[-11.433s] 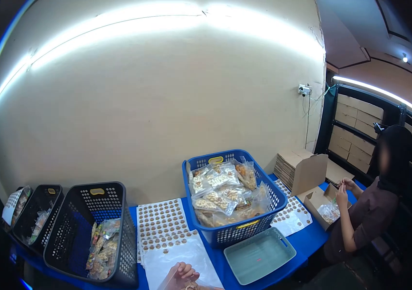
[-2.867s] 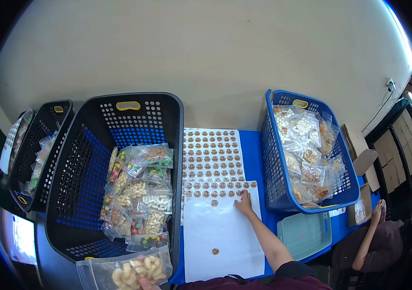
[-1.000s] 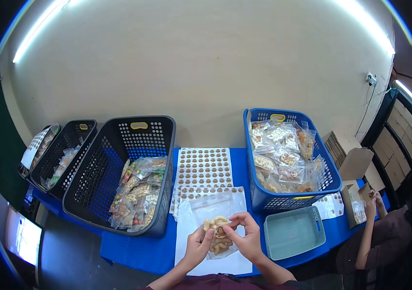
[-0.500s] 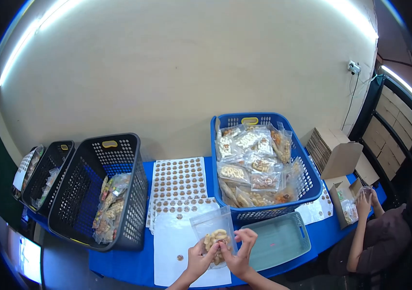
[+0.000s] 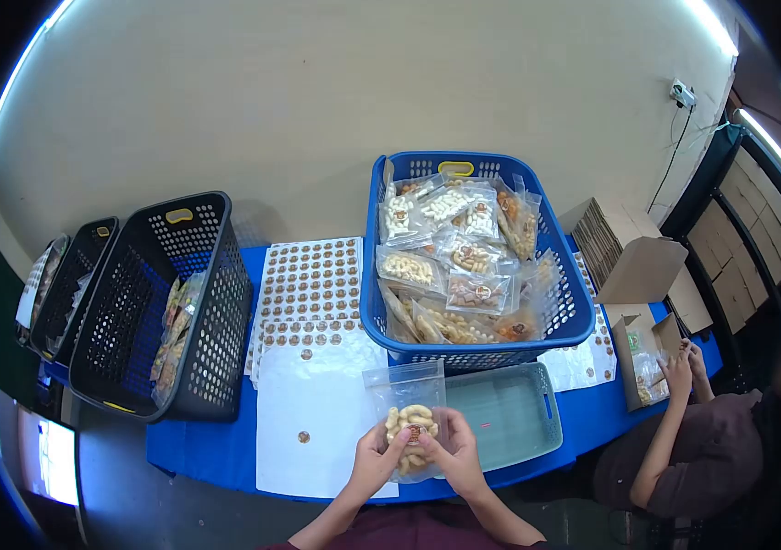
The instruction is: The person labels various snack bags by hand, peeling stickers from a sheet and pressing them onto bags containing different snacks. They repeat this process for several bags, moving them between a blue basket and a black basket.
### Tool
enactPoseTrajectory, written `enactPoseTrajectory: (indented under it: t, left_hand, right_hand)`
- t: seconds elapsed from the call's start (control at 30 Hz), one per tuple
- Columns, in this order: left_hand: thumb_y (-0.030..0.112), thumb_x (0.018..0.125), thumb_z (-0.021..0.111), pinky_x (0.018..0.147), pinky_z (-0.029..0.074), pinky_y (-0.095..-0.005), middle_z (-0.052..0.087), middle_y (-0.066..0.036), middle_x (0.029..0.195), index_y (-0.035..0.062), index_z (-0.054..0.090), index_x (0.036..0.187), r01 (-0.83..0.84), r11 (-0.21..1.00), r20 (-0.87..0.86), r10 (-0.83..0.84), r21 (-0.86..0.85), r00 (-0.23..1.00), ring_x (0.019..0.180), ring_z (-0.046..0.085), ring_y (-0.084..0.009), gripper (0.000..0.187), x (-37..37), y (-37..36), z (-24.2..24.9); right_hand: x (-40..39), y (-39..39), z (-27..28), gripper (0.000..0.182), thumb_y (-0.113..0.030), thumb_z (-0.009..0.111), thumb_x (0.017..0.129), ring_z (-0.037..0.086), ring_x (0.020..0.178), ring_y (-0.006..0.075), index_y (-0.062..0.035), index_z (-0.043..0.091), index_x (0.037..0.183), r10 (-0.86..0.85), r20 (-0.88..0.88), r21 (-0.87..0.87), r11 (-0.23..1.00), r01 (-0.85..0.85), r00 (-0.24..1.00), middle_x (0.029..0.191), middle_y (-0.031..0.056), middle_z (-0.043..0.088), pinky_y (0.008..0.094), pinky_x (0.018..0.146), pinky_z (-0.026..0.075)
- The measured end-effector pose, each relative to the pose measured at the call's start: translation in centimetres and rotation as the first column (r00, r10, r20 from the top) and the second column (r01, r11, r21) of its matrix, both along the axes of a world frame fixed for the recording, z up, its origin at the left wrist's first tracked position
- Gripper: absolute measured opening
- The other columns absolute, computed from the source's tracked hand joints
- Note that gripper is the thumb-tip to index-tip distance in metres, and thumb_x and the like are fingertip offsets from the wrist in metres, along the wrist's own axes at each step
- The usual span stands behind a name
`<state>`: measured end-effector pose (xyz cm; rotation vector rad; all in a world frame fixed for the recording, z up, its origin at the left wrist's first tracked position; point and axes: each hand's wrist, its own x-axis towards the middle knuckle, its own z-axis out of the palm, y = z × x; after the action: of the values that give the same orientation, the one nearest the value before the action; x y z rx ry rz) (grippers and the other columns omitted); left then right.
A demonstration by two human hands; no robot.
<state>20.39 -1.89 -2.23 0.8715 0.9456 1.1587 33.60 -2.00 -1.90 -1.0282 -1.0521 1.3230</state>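
A clear zip bag of pale curved snacks (image 5: 414,416) is held upright between both hands, over the table's front edge. My left hand (image 5: 377,458) grips its left side, thumb on the front. From the right, my right hand (image 5: 456,453) closes on the bag, its thumb close to a small round brown sticker (image 5: 415,434) on the bag's face. Left of the hands lies a white sticker sheet (image 5: 317,403) with one loose sticker on its bare part. Behind it are sheets full of round stickers (image 5: 308,289).
A blue basket (image 5: 477,350) full of snack bags stands behind a shallow green tray (image 5: 537,431). Dark baskets (image 5: 211,312) stand on the left. At right, another person's hands (image 5: 681,367) are at a cardboard box (image 5: 633,367) beside stacked flat cartons (image 5: 606,247).
My right hand's raised fingers have come down around the bag's side. The view has tilted downward and shifted, so the baskets appear higher. The other person's hands have moved lower, nearer the box.
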Motion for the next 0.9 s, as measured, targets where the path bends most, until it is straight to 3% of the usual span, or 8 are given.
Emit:
enactPoseTrajectory:
  t: [0.07,0.17,0.27,0.37,0.5,0.67,0.77,0.9]
  left_hand:
    - [0.013,0.086,0.051,0.071,0.046,-0.0221,0.057,-0.009,0.097,-0.0056,0.047,0.108,-0.012,1.000,-0.038,0.012,0.014,0.999,0.083,0.055,-0.0101,0.029,0.3,-0.2,0.3]
    - [0.015,0.085,0.052,0.068,0.047,-0.0223,0.058,-0.008,0.094,-0.0050,0.048,0.107,-0.016,0.997,-0.126,0.025,0.072,0.992,0.081,0.056,-0.0104,0.030,0.7,-0.8,0.2]
    - [0.017,0.085,0.053,0.066,0.047,-0.0231,0.059,-0.008,0.092,-0.0046,0.049,0.106,0.013,0.983,-0.334,0.050,0.185,0.941,0.079,0.057,-0.0109,0.030,0.9,-1.3,-0.4]
    - [0.019,0.086,0.052,0.067,0.047,-0.0236,0.059,-0.007,0.092,-0.0040,0.049,0.107,0.027,0.978,-0.372,0.053,0.206,0.927,0.080,0.056,-0.0108,0.031,0.8,-1.4,-1.1]
    - [0.023,0.087,0.049,0.071,0.045,-0.0231,0.057,-0.006,0.095,-0.0027,0.046,0.108,0.115,0.993,-0.067,-0.115,0.002,0.991,0.083,0.054,-0.0100,0.033,0.8,-1.1,-2.8]
    - [0.032,0.090,0.042,0.069,0.043,-0.0195,0.056,-0.003,0.088,0.0008,0.048,0.104,0.226,0.970,-0.068,-0.232,-0.084,0.970,0.078,0.052,-0.0066,0.035,0.9,-1.5,-3.0]
    - [0.031,0.089,0.043,0.068,0.043,-0.0200,0.055,-0.002,0.085,0.0008,0.050,0.102,0.093,0.991,-0.008,-0.094,-0.101,0.996,0.076,0.051,-0.0065,0.033,0.2,-1.4,-1.4]
    - [0.026,0.090,0.042,0.069,0.043,-0.0207,0.056,-0.004,0.087,-0.0009,0.051,0.100,0.010,0.999,-0.125,-0.005,0.043,0.992,0.078,0.052,-0.0075,0.030,-1.6,-1.1,-1.2]
  right_hand:
    - [0.0,-0.4,0.6,0.036,-0.006,0.065,0.072,0.045,0.097,0.0144,-0.0007,0.048,0.103,-0.196,0.114,0.135,0.974,0.180,0.974,0.102,0.0090,0.047,0.0268,0.082,0.038]
    - [1.2,-0.7,2.0,0.029,-0.009,0.067,0.069,0.044,0.095,0.0205,-0.0034,0.055,0.094,-0.256,0.503,0.313,0.944,0.102,0.826,0.100,0.0115,0.045,0.0301,0.079,0.037]
    - [1.4,-1.0,0.5,0.020,-0.005,0.066,0.067,0.044,0.097,0.0202,-0.0051,0.058,0.085,-0.287,0.522,0.391,0.917,0.074,0.803,0.102,0.0100,0.044,0.0278,0.082,0.036]
    - [1.8,-1.3,0.6,0.014,-0.004,0.064,0.069,0.044,0.098,0.0185,-0.0030,0.058,0.082,-0.228,0.477,0.354,0.934,0.053,0.849,0.103,0.0089,0.044,0.0277,0.084,0.036]
    - [2.1,-1.7,-0.8,0.010,-0.004,0.061,0.074,0.044,0.099,0.0168,-0.0012,0.058,0.083,0.070,0.021,0.035,0.997,-0.071,0.997,0.105,0.0079,0.043,0.0283,0.087,0.035]
    - [2.4,-2.2,-1.0,0.009,-0.006,0.059,0.077,0.043,0.103,0.0177,-0.0028,0.057,0.085,0.127,-0.073,0.024,0.992,-0.126,0.989,0.109,0.0087,0.043,0.0304,0.089,0.034]
    - [3.0,-3.0,-0.7,0.006,-0.005,0.058,0.078,0.044,0.099,0.0152,-0.0050,0.055,0.083,0.200,-0.570,-0.077,0.953,-0.294,0.797,0.111,0.0066,0.041,0.0272,0.084,0.037]
    - [3.0,-2.5,0.7,0.007,-0.009,0.059,0.078,0.040,0.102,0.0149,-0.0070,0.054,0.081,0.104,-0.358,0.088,0.993,-0.077,0.928,0.118,0.0080,0.038,0.0268,0.081,0.037]
